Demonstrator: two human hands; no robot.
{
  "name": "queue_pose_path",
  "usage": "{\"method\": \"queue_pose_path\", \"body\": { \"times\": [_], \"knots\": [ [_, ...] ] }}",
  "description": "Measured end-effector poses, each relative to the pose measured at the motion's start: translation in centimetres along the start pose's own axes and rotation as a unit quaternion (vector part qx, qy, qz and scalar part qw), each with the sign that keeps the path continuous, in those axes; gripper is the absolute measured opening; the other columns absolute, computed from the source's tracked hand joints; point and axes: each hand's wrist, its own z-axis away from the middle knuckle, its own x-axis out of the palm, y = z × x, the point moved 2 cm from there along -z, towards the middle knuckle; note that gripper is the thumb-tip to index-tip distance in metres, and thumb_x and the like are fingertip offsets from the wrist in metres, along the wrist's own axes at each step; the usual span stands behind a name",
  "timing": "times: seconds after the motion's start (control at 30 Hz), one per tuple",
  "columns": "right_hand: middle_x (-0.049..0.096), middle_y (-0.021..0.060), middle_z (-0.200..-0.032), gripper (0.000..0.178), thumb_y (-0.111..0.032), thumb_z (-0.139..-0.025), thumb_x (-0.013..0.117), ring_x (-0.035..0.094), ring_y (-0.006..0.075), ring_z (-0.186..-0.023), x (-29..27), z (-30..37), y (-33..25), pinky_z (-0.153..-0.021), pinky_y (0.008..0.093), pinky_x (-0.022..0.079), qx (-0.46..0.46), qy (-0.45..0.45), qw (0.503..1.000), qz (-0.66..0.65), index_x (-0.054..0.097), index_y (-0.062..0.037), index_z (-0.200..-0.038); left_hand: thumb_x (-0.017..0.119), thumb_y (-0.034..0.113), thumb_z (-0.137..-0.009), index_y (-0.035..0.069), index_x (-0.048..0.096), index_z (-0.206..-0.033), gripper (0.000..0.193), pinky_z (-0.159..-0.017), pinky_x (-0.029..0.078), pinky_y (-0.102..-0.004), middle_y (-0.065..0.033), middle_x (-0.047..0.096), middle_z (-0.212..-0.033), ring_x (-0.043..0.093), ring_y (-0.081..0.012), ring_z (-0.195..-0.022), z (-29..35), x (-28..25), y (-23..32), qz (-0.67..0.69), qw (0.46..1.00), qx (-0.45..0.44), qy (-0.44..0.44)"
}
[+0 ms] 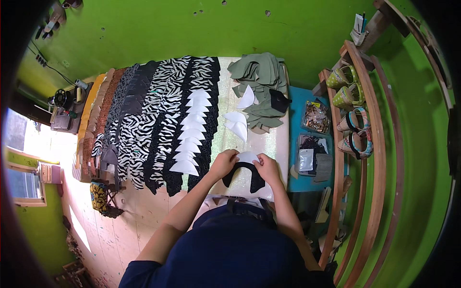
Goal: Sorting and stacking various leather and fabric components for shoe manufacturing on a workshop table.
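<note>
In front of my body, a black U-shaped piece (258,182) lies at the near edge of the table, its opening toward me. A white half-moon piece (247,156) sits along its curved top. My left hand (224,163) pinches the white piece at its left end. At the other end, my right hand (267,169) has its fingers closed on the same piece. Beyond them lie loose white half-moon pieces (236,126). To the left, a row of white half-moons (193,126) rests on overlapping black pieces (206,139).
Zebra-print pieces (139,125) overlap in rows on the left of the table. Green-grey cut pieces (259,69) are stacked at the far right. Plastic boxes (314,156) stand on a blue surface, beside a wooden rack (374,182) with shoes (345,98). A stool (100,197) stands at left.
</note>
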Motion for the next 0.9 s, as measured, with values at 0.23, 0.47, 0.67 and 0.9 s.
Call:
{"method": "queue_pose_path", "body": {
  "times": [0.23, 0.47, 0.67, 0.9],
  "knots": [
    [0.063, 0.0139, -0.076, 0.022, -0.02, -0.072, 0.066, 0.061, 0.0286, -0.069, 0.1, 1.3, 0.6, -0.062, 0.036, 0.047, 0.042, -0.016, 0.999, 0.025, 0.061, -0.0039, -0.085, 0.061, 0.011, -0.077, -0.001, 0.059, -0.093, 0.02, -0.066, 0.046, -0.0329, -0.0139, 0.06, -0.078, 0.058, -0.0253, -0.069, 0.6, 0.9, -0.2, -0.008, 1.0, -0.02, -0.019],
    [0.062, 0.0123, -0.075, 0.025, -0.021, -0.07, 0.068, 0.061, 0.0286, -0.072, 0.9, 1.7, 0.4, -0.064, 0.0371, 0.047, 0.068, -0.043, 0.987, 0.142, 0.059, -0.0058, -0.087, 0.06, 0.008, -0.076, 0.0, 0.059, -0.093, 0.019, -0.069, 0.046, -0.0346, -0.0167, 0.059, -0.081, 0.059, -0.0287, -0.075, 0.5, 2.4, -2.2, -0.041, 0.999, 0.015, -0.01],
    [0.057, 0.0108, -0.104, 0.034, -0.017, -0.072, 0.065, 0.054, 0.0275, -0.097, -0.2, 2.3, -2.4, -0.079, 0.037, 0.042, 0.016, -0.023, 0.971, 0.237, 0.051, -0.0082, -0.102, 0.058, 0.008, -0.077, 0.001, 0.056, -0.094, 0.019, -0.071, 0.046, -0.0371, -0.0158, 0.056, -0.086, 0.057, -0.0322, -0.079, 1.0, 2.5, -2.3, -0.086, 0.995, 0.043, 0.009],
    [0.047, 0.0073, -0.125, 0.048, -0.022, -0.082, 0.052, 0.043, 0.021, -0.118, 2.8, 4.6, -1.2, -0.105, 0.0459, 0.019, -0.212, -0.126, 0.949, 0.196, 0.038, -0.0098, -0.126, 0.057, 0.008, -0.076, 0.003, 0.055, -0.098, 0.023, -0.072, 0.046, -0.0381, -0.0158, 0.054, -0.088, 0.055, -0.0333, -0.082, 1.6, 2.6, -2.0, -0.109, 0.99, 0.087, 0.036]
  ]
}}
